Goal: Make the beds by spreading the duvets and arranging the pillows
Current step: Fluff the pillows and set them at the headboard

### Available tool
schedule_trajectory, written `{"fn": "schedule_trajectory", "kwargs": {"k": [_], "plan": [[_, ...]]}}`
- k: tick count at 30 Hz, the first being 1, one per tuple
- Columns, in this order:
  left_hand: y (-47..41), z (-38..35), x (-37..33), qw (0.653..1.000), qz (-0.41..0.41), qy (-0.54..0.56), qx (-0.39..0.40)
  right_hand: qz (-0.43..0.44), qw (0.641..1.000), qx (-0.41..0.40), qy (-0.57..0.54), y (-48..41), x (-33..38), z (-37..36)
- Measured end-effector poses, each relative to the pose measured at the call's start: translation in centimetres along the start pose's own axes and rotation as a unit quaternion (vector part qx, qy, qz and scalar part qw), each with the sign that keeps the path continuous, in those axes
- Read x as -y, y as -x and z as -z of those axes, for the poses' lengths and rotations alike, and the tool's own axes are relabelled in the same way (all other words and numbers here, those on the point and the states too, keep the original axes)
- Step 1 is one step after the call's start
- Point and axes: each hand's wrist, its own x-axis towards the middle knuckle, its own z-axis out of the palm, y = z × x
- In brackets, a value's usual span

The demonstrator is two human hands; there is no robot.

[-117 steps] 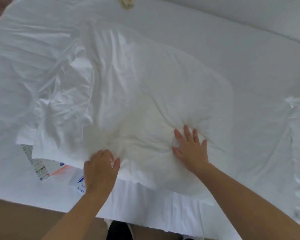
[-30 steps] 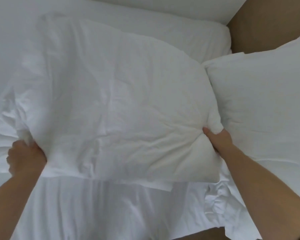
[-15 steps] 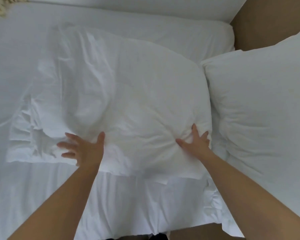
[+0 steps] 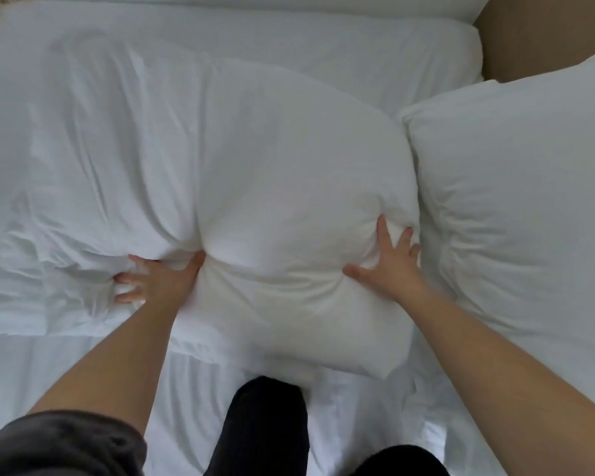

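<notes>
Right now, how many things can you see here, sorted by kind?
Pillows: 2, the middle pillow and the right pillow.
Hands: 2, the left hand and the right hand, both flat on the middle pillow.
Beds: 1, the bed.
Total: 5.

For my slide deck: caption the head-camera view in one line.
Left hand and right hand press, fingers spread, into a white pillow beside a second pillow on the bed.

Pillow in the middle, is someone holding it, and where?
Nobody holds it. The left hand and right hand only press flat, fingers spread, on the near part of the pillow.
</notes>
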Motion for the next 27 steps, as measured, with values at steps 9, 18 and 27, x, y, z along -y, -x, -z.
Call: {"fn": "schedule_trajectory", "kwargs": {"k": [9,18,27], "plan": [[-1.3,-0.7,-0.6,1.0,0.016,0.018,0.007,-0.039,0.998,-0.028,-0.035,-1.9,3.4,0.0],[-0.8,0.2,0.9,0.998,-0.001,0.058,0.021,0.164,0.979,-0.069,0.097,-4.8,13.2,3.8],[-1.0,-1.2,8.5,0.927,0.09,0.326,-0.162,0.188,0.961,0.003,0.203,-7.7,14.1,3.6]]}}
